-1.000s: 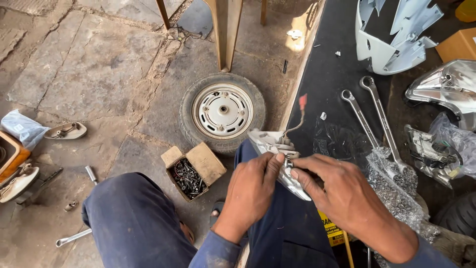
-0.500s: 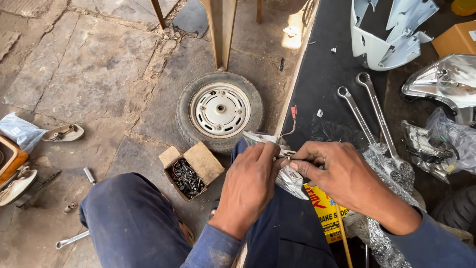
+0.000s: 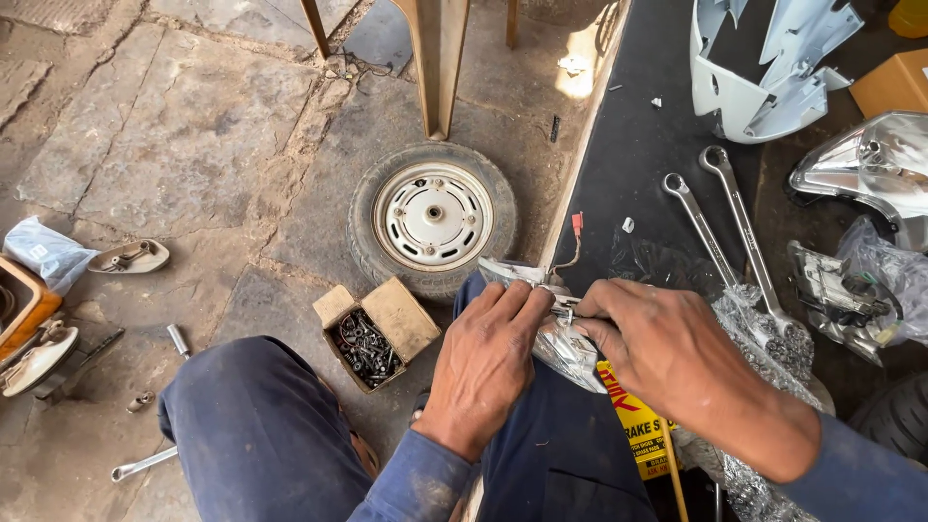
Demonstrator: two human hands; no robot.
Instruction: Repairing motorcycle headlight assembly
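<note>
Cardboard box point(image 3: 379, 331) of bolts point(image 3: 365, 340), left hand point(image 3: 486, 362) and right hand point(image 3: 667, 353) pinching silver lamp part point(image 3: 564, 343).

Rough stone-slab floor point(image 3: 164, 116), grey and cracked, fills the left. Wooden furniture legs point(image 3: 440, 58) stand at the far middle — a sunlit patch point(image 3: 580, 63) just right of them. A black mat point(image 3: 643, 145) covers the right.

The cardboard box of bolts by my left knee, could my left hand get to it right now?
Probably yes: the cardboard box sits open-topped just beside the left hand, nothing between them. But that hand is pinching the silver part and would have to let go.
</note>
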